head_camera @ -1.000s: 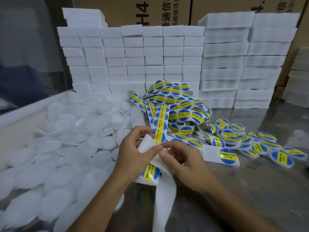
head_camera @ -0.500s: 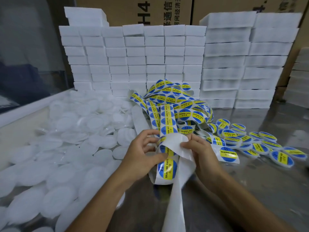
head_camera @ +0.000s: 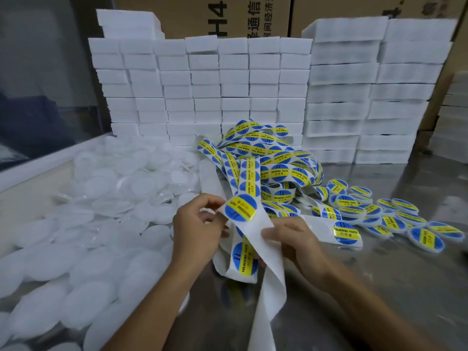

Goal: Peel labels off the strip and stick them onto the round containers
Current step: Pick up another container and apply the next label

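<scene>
Inspector A: Head view. The left hand (head_camera: 200, 231) pinches the edge of a half-lifted label (head_camera: 240, 207); the right hand (head_camera: 295, 243) grips the bare backing strip (head_camera: 268, 264), which runs toward the person.

Inspector B: And the targets?

Inspector A: The unlabelled containers (head_camera: 101, 193) lie to the left, nearer the left hand. The labelled containers (head_camera: 395, 216) sit to the right.

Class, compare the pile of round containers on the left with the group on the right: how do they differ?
The left pile is plain white, with no labels; the right group carries blue-and-yellow labels. The left pile is far larger and heaped deep; the right group is small and loosely overlapping. Both are flat round containers lying on the table.
</scene>
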A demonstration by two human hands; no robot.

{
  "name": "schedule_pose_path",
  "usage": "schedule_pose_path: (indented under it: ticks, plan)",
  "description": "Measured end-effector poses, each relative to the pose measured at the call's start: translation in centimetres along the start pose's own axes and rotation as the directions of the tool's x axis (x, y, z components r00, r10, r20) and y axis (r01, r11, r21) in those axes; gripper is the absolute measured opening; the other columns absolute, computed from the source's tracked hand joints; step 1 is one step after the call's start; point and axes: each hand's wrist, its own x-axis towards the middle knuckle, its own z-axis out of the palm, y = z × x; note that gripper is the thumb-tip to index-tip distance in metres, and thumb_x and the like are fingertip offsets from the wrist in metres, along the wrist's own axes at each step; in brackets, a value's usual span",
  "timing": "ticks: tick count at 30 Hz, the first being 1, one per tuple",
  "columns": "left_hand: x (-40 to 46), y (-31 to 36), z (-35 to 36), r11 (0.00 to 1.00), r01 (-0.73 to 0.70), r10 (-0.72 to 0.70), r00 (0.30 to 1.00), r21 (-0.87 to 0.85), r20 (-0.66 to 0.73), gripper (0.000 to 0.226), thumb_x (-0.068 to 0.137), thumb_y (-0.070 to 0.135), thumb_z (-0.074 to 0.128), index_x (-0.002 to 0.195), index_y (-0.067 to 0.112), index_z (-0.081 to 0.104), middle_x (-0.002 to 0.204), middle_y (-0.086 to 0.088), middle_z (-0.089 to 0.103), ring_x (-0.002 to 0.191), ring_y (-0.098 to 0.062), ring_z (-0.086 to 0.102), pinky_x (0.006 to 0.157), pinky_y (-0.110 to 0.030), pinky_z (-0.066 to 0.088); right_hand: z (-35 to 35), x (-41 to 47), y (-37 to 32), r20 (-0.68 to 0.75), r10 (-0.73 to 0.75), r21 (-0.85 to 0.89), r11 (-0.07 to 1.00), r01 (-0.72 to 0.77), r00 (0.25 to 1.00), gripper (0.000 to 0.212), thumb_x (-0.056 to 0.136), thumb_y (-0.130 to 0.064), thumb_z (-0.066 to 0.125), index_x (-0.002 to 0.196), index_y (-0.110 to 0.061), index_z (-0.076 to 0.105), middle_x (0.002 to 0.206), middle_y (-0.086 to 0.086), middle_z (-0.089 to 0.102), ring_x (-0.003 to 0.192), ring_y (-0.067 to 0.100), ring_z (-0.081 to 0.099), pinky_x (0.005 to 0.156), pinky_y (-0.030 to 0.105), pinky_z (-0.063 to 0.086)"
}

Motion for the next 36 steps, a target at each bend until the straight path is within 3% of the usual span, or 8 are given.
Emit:
schedule_pose_path:
  ticks: [4, 8, 12, 17, 23, 26, 31, 36]
  plan:
    - [-0.2, 0.3, 0.0, 0.973, -0.173, 0.18, 0.983, 0.152, -0.032, 0.047, 0.071, -0.02, 0.061, 0.071, 0.026, 0.07, 0.081, 0.008, 0.067, 0.075, -0.01, 0.067, 0.062, -0.014, 0.051, 0.2, 0.0, 0.0, -0.003, -0.009, 0.016, 1.0, 0.009, 1.0, 0.032, 0.063, -0.058, 0.069, 0.077, -0.03, 0.077, 0.076, -0.009, 0.07, 0.071, 0.01, 0.066, 0.062, 0.021, 0.051]
    - [-0.4, 0.4, 0.2, 0.961, -0.194, 0.207, 0.977, 0.196, -0.046, 0.043, 0.072, -0.017, 0.06, 0.078, 0.024, 0.072, 0.08, 0.006, 0.064, 0.076, -0.005, 0.063, 0.061, -0.007, 0.046, 0.4, 0.0, 0.0, -0.005, -0.045, 0.117, 0.992, 0.046, 0.999, 0.018, 0.075, -0.028, 0.079, 0.084, -0.013, 0.076, 0.085, 0.01, 0.075, 0.076, 0.024, 0.068, 0.066, 0.028, 0.054]
    - [-0.3, 0.3, 0.3, 0.986, -0.133, 0.144, 0.984, 0.102, -0.108, 0.026, 0.081, 0.005, 0.07, 0.066, 0.021, 0.056, 0.062, 0.007, 0.057, 0.061, -0.007, 0.056, 0.06, -0.019, 0.049, 0.9, 0.3, -0.3, -0.236, -0.067, 0.189, 0.976, 0.113, 0.969, 0.025, 0.073, -0.015, 0.076, 0.093, -0.005, 0.064, 0.072, 0.018, 0.065, 0.071, 0.027, 0.059, 0.061, 0.032, 0.049]
    - [-0.8, 1.0, 0.5, 0.996, -0.004, 0.026, 0.963, -0.084, 0.267, 0.034, 0.071, 0.054, 0.07, 0.068, 0.02, 0.072, 0.065, 0.005, 0.069, 0.065, -0.012, 0.064, 0.065, -0.027, 0.054, 0.2, 0.4, -0.7, -0.417, -0.133, 0.186, 0.956, 0.228, 0.899, 0.009, 0.079, 0.0, 0.072, 0.085, -0.007, 0.074, 0.077, 0.006, 0.077, 0.07, 0.014, 0.072, 0.062, 0.021, 0.057]
    - [-1.0, 0.2, 1.0, 0.993, 0.106, -0.082, 0.931, -0.049, 0.357, 0.009, 0.079, 0.032, 0.079, 0.088, 0.029, 0.077, 0.088, 0.004, 0.076, 0.088, -0.018, 0.072, 0.085, -0.046, 0.058, 0.5, 0.3, -0.4, -0.31, -0.182, 0.122, 0.966, 0.229, 0.933, 0.027, 0.085, 0.005, 0.066, 0.109, -0.008, 0.072, 0.093, 0.002, 0.078, 0.082, 0.009, 0.073, 0.071, 0.02, 0.057]
    - [-0.7, -0.1, 0.9, 0.996, 0.074, -0.057, 0.966, -0.057, 0.252, 0.013, 0.085, 0.021, 0.073, 0.082, 0.033, 0.076, 0.085, 0.006, 0.076, 0.086, -0.018, 0.071, 0.083, -0.041, 0.059, 0.8, 0.2, 0.0, -0.236, -0.227, -0.037, 0.974, 0.225, 0.945, 0.039, 0.086, 0.003, 0.07, 0.121, -0.013, 0.068, 0.099, 0.005, 0.077, 0.087, 0.016, 0.074, 0.073, 0.028, 0.06]
    - [-0.6, -0.2, 1.0, 0.996, -0.077, 0.084, 0.963, -0.038, 0.258, 0.02, 0.088, 0.021, 0.069, 0.076, 0.037, 0.075, 0.075, 0.007, 0.073, 0.072, -0.009, 0.065, 0.068, -0.027, 0.053, 0.6, 0.2, 0.7, -0.261, -0.525, -0.516, 0.785, 0.342, 0.81, 0.02, 0.082, -0.015, 0.078, 0.099, -0.026, 0.076, 0.09, -0.013, 0.071, 0.07, 0.009, 0.065, 0.055, 0.013, 0.044]
    - [-1.0, -0.6, 1.4, 0.981, -0.19, 0.171, 0.944, 0.043, 0.284, 0.015, 0.091, 0.023, 0.066, 0.077, 0.024, 0.071, 0.069, -0.002, 0.066, 0.069, -0.026, 0.06, 0.066, -0.042, 0.051, -0.4, 0.6, 0.8, -0.148, -0.711, -0.688, 0.573, 0.445, 0.687, 0.009, 0.082, -0.018, 0.075, 0.09, -0.017, 0.078, 0.083, -0.004, 0.064, 0.063, 0.004, 0.057, 0.057, 0.008, 0.036]
